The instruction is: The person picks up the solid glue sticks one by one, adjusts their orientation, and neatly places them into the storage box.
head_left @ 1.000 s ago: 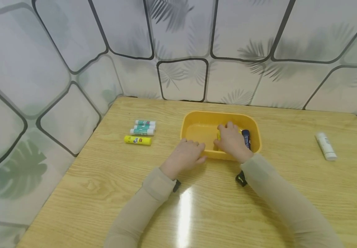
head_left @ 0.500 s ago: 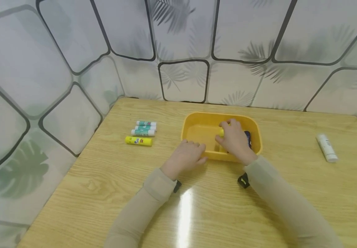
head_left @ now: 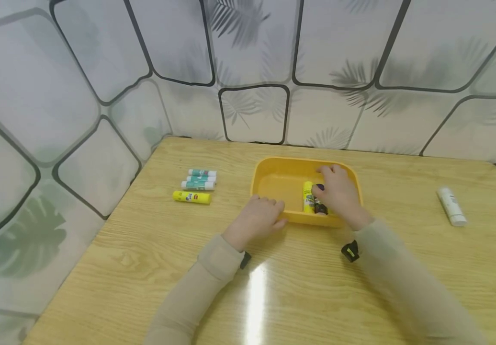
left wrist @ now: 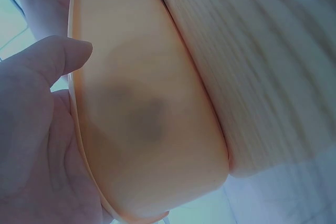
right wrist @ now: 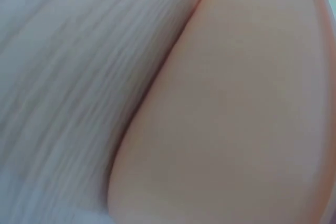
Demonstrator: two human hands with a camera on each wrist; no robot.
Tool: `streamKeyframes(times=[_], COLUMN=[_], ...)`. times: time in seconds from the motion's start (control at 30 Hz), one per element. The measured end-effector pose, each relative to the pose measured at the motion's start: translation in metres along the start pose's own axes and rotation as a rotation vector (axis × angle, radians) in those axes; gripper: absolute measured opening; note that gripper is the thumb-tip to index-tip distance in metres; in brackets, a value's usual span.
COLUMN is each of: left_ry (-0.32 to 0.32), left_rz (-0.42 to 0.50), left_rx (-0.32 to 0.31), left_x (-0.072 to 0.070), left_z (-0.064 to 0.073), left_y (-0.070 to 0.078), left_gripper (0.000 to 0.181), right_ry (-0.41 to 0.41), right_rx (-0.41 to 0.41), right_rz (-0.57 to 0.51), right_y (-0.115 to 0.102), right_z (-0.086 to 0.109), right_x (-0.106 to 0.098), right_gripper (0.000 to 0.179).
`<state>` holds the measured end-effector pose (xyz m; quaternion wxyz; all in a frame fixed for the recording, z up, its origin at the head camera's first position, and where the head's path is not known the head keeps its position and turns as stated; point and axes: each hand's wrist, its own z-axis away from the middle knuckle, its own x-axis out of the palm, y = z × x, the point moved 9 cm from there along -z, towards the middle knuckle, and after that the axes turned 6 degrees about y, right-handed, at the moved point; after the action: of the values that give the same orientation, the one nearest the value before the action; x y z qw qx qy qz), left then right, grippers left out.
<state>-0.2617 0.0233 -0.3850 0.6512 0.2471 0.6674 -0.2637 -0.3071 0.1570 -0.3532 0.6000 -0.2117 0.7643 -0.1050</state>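
A shallow yellow plastic tray [head_left: 276,186] sits on the wood-grain counter [head_left: 140,258], and the left hand [head_left: 256,216] grips its near rim, thumb against the outer wall and the other fingers hooked over the edge. The right hand [head_left: 340,194] reaches into the right part of the tray, palm down, its thumb overlapping a dark glue stick [head_left: 321,207] in the head view; whether those fingers hold anything cannot be told, because the hand covers what lies beneath it. Just left of the dark one, inside the tray, lies a yellow glue stick [head_left: 308,196], the two side by side and pointing away from the person. Well to the left, three teal-and-white glue sticks [head_left: 198,179] lie in a row with a second yellow stick [head_left: 191,197] just nearer the person. A white glue stick [head_left: 452,206] lies well to the right of the tray.
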Motion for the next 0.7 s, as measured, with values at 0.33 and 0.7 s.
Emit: streamKeyframes(times=[0.33,0.7], left_ry=[0.006,0.016], left_rz=[0.003,0.004], left_rx=[0.009,0.013], left_x=[-0.001,-0.003], left_z=[0.001,0.002], left_y=[0.001,0.002], left_gripper=[0.028,0.027], right_ry=[0.003,0.000], right_rx=[0.065,0.133], right_rz=[0.062,0.063], right_y=[0.022,0.053], right_z=[0.004,0.010], right_x=[-0.019,-0.036], right_gripper=[0.045,0.049])
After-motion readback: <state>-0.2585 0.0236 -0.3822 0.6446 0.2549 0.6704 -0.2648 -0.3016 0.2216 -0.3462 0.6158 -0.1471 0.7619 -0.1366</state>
